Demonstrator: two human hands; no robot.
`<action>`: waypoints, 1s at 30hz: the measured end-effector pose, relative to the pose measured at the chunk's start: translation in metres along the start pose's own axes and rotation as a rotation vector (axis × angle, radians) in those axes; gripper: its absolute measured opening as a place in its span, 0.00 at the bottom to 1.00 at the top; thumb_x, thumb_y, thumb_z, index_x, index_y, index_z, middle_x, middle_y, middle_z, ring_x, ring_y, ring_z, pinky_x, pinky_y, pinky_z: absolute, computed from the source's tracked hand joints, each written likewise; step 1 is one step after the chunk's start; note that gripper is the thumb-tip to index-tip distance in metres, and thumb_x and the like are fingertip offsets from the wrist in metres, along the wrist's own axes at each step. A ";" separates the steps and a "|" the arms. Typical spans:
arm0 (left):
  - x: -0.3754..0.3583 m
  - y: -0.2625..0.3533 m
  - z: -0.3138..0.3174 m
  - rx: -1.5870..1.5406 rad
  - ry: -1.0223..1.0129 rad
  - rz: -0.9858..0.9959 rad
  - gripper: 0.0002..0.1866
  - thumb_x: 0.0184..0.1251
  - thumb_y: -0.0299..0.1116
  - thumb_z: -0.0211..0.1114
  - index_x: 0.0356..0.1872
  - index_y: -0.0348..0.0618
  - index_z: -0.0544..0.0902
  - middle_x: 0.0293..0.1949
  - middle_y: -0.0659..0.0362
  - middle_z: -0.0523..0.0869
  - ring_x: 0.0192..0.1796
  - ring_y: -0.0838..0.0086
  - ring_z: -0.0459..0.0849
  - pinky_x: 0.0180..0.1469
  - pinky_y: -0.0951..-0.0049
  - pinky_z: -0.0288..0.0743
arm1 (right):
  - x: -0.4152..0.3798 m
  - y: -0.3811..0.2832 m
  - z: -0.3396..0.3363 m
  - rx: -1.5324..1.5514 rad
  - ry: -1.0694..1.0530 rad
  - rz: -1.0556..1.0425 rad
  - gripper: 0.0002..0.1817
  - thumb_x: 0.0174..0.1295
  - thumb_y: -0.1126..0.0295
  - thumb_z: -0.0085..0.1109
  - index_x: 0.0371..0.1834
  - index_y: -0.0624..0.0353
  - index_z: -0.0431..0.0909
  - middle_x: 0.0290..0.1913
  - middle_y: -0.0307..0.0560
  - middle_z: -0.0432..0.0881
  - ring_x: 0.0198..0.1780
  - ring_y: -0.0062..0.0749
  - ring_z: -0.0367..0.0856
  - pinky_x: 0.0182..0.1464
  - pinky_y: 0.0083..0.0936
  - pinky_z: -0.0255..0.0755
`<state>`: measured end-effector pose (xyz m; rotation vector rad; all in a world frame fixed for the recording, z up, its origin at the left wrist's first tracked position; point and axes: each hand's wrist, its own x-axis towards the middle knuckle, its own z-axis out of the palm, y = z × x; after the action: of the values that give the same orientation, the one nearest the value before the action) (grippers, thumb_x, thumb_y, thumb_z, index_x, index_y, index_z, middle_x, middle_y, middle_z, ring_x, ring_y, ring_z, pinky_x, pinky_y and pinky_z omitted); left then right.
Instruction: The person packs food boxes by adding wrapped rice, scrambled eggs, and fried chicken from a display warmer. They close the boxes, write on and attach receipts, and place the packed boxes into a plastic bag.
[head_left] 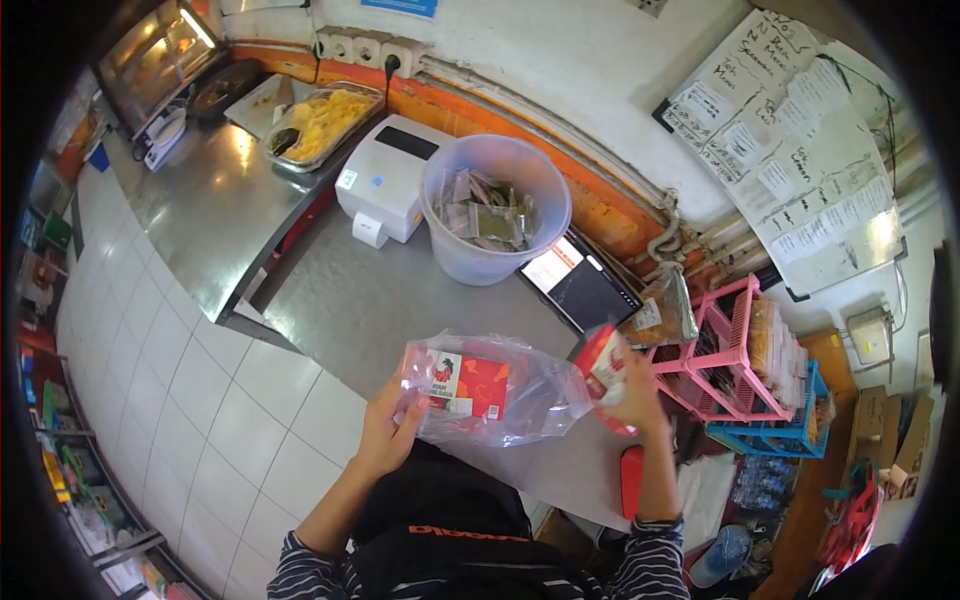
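My left hand (385, 428) is closed on the edge of a clear plastic bag (545, 388), its thumb over the near side. Inside the bag lies a flat red box (482, 388) with a white label panel and a rooster-like logo. My right hand (637, 390), a little blurred, grips a second red and white box (603, 372) at the bag's right end. That box is tilted and overlaps the end of the bag in this view. Both hands are over the near part of the metal counter (320, 290).
Behind the bag stand a translucent bucket (480, 262) of small packets, a white label printer (390, 170) and a tablet (580, 280). Pink baskets (735, 355) and a blue basket (815, 420) are at the right. A tray of yellow food (325, 120) sits farther left.
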<state>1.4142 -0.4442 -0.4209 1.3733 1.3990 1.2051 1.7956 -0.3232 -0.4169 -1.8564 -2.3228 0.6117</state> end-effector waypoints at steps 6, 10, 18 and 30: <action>0.008 0.006 0.000 -0.095 -0.066 -0.162 0.27 0.72 0.30 0.47 0.70 0.36 0.56 0.68 0.48 0.65 0.66 0.63 0.68 0.64 0.68 0.61 | 0.004 -0.135 -0.086 0.344 -0.167 -0.676 0.67 0.23 0.61 0.77 0.72 0.60 0.46 0.69 0.58 0.55 0.70 0.51 0.54 0.70 0.41 0.50; 0.009 -0.025 0.005 -0.412 0.016 -0.131 0.28 0.75 0.40 0.42 0.72 0.44 0.51 0.67 0.51 0.66 0.38 0.75 0.74 0.41 0.78 0.69 | 0.027 -0.172 -0.001 0.708 -0.497 -0.653 0.64 0.25 0.63 0.77 0.72 0.53 0.47 0.68 0.57 0.55 0.70 0.52 0.55 0.69 0.44 0.53; -0.013 -0.011 0.009 -0.478 0.005 -0.202 0.30 0.75 0.47 0.41 0.72 0.46 0.52 0.63 0.55 0.71 0.25 0.83 0.73 0.28 0.81 0.69 | 0.039 -0.167 0.123 -0.228 -0.389 -0.428 0.59 0.27 0.58 0.77 0.69 0.50 0.55 0.64 0.60 0.60 0.64 0.54 0.61 0.59 0.55 0.59; 0.033 0.030 -0.037 -0.468 -0.258 -0.090 0.06 0.68 0.31 0.56 0.35 0.40 0.76 0.34 0.59 0.81 0.39 0.76 0.79 0.48 0.75 0.70 | -0.028 -0.145 -0.063 -0.713 -0.571 -0.678 0.17 0.55 0.54 0.58 0.35 0.58 0.80 0.34 0.43 0.80 0.47 0.34 0.76 0.60 0.46 0.59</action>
<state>1.3819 -0.4162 -0.3813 1.0782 0.9149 1.1571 1.6913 -0.3593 -0.3008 -0.9177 -3.6368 0.2349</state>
